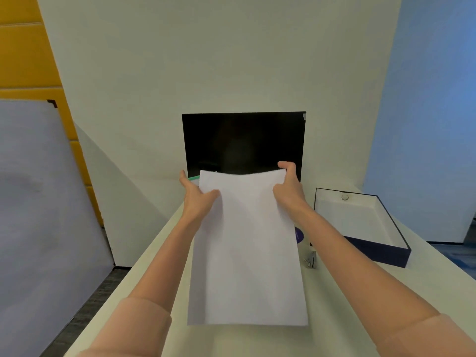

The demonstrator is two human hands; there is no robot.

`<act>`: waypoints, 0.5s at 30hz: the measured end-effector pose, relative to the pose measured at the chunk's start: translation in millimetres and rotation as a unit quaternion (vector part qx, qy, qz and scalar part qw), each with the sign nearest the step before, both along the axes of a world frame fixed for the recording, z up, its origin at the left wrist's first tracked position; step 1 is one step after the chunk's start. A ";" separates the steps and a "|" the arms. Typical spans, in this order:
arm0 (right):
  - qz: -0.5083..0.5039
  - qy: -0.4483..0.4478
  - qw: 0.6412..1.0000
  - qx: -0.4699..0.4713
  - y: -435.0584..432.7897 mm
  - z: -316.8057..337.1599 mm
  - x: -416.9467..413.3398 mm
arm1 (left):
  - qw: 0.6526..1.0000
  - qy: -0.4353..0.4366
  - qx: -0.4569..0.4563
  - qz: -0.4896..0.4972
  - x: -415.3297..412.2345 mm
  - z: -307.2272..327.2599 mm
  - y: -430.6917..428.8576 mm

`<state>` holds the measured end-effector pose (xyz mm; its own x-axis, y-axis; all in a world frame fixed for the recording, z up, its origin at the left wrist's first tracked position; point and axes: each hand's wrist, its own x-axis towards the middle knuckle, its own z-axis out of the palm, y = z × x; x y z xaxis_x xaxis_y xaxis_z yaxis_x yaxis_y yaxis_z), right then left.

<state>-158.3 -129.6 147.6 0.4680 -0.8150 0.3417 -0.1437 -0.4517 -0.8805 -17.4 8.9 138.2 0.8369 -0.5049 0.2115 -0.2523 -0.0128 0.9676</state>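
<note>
A stack of white paper sheets (247, 253) is held up above the pale table (159, 253), its near edge lifted toward me. My left hand (197, 199) grips the far left edge, thumb on top of the sheets. Along the far right corner my right hand (289, 186) grips the paper, thumb on top and fingers curled over the far edge. The paper hides the tabletop beneath it.
A dark monitor (243, 140) stands at the back against the wall. An open navy box (360, 222) with a white inside sits at the right. A small metal binder clip (310, 260) lies beside the paper. A green edge (193, 178) and a purple object (299, 235) peek out from behind it.
</note>
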 end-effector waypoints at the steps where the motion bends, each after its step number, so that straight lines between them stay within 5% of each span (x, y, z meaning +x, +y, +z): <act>1: 0.002 0.029 0.999 0.037 -1.7 -9.8 0.7 | 1.000 0.023 0.015 -0.004 0.0 -10.5 -2.8; 8: -0.037 0.174 0.976 0.126 -8.3 -117.4 1.2 | 0.983 0.058 0.174 0.016 -11.6 -116.5 -15.8; 11: -0.075 0.209 0.971 0.084 -8.9 -158.6 4.7 | 0.971 0.023 0.235 0.039 -19.6 -147.6 -22.4; 15: -0.130 0.235 0.963 0.003 -0.2 -196.3 5.4 | 0.979 0.032 0.197 0.051 -24.2 -184.5 -26.8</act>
